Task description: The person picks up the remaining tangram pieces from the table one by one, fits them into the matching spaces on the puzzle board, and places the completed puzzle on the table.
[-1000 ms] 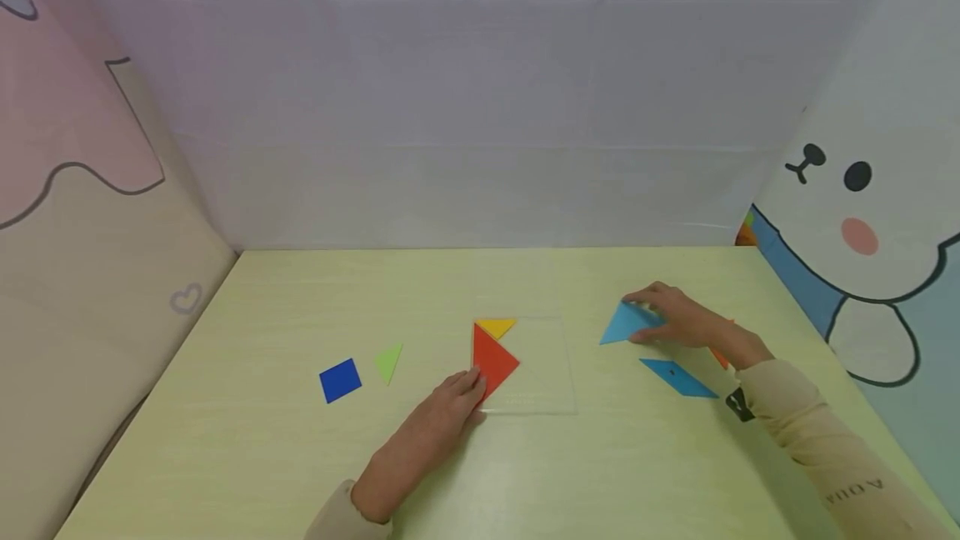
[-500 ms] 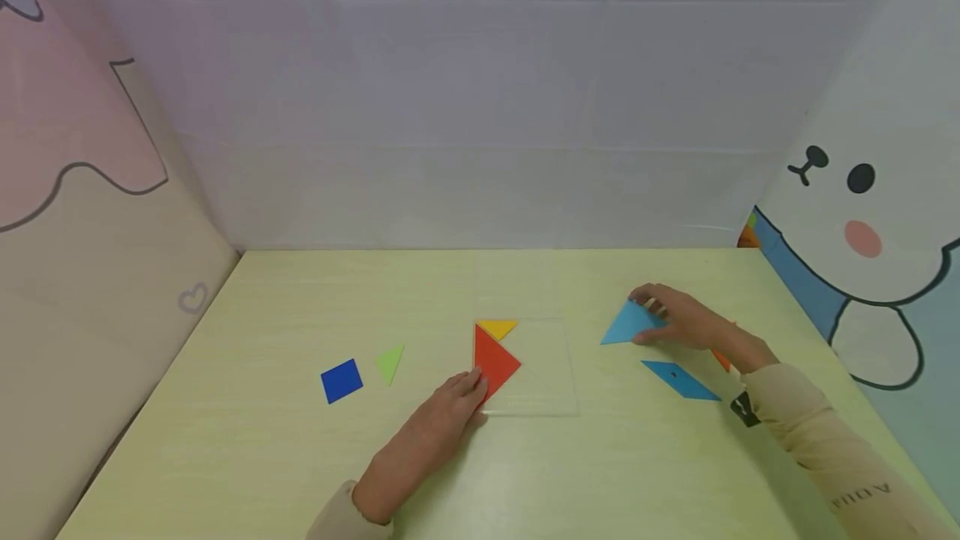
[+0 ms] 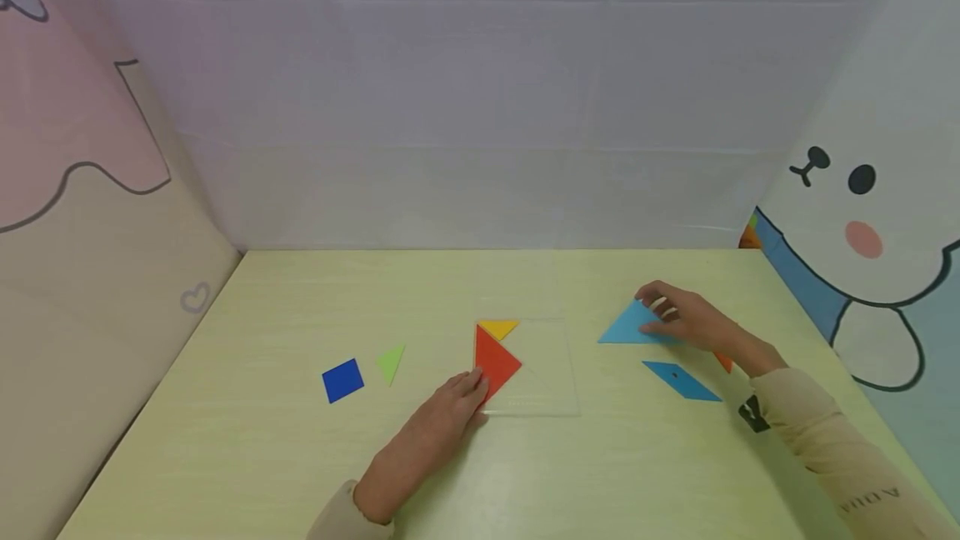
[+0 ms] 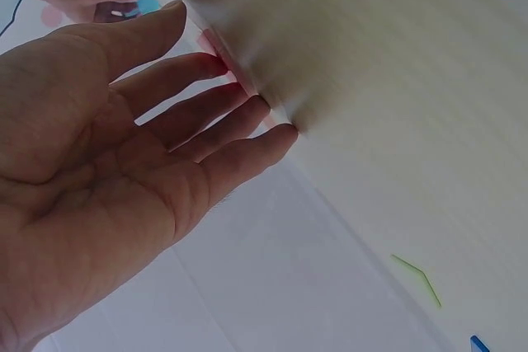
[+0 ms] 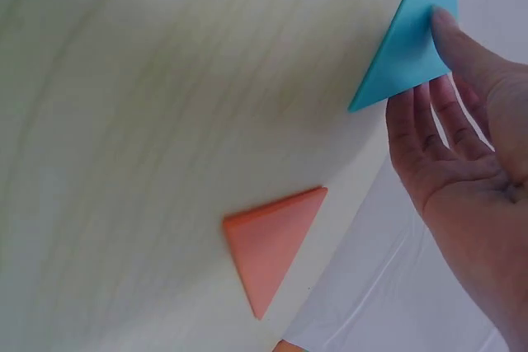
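My left hand (image 3: 435, 423) rests its fingertips on the lower left of a red triangle tile (image 3: 498, 365). That tile lies in a clear square tray (image 3: 555, 414), beside a small yellow triangle (image 3: 498, 329). In the left wrist view the fingers of that hand (image 4: 140, 154) are nearly straight. At the right, my right hand (image 3: 688, 320) pinches a light blue triangle tile (image 3: 624, 328). The right wrist view has the thumb on the face of the light blue triangle (image 5: 412, 47) and the other fingers at its edge, partly hidden.
Below the right hand lies a blue parallelogram (image 3: 682, 382). An orange triangle (image 5: 274, 249) is partly hidden by the right wrist in the head view. A light green triangle (image 3: 391, 363) and a dark blue square (image 3: 342, 381) lie left of the tray on the table (image 3: 247, 457).
My right hand has shifted slightly right and turned the light blue triangle, so its long lower edge now lies level. The left hand stays on the red triangle.
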### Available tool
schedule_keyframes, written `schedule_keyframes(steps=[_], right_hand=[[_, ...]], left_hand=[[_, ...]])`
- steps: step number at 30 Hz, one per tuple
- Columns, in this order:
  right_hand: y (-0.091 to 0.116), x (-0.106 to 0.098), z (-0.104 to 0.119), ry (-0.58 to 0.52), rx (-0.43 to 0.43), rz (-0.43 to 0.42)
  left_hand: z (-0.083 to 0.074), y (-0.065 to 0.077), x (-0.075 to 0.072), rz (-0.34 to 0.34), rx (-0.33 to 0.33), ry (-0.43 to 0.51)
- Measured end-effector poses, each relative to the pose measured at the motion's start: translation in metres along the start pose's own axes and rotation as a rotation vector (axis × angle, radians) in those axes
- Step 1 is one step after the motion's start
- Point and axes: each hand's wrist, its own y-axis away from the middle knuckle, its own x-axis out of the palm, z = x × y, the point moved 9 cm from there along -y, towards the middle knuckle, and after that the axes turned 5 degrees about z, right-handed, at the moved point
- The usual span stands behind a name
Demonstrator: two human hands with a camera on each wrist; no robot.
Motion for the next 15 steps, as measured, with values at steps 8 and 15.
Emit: schedule_keyframes(steps=[8, 15], right_hand=[[0.0019, -0.0050, -0.0005, -0.009, -0.113, -0.073], [0.0012, -0.0075, -0.0006, -0.055, -0.146, -0.106]], left_hand=[[-0.0012, 0.0000, -0.0007, -0.007, 0.015, -0.003], [-0.0019, 0.0006, -0.0020, -0.026, 0.026, -0.009]])
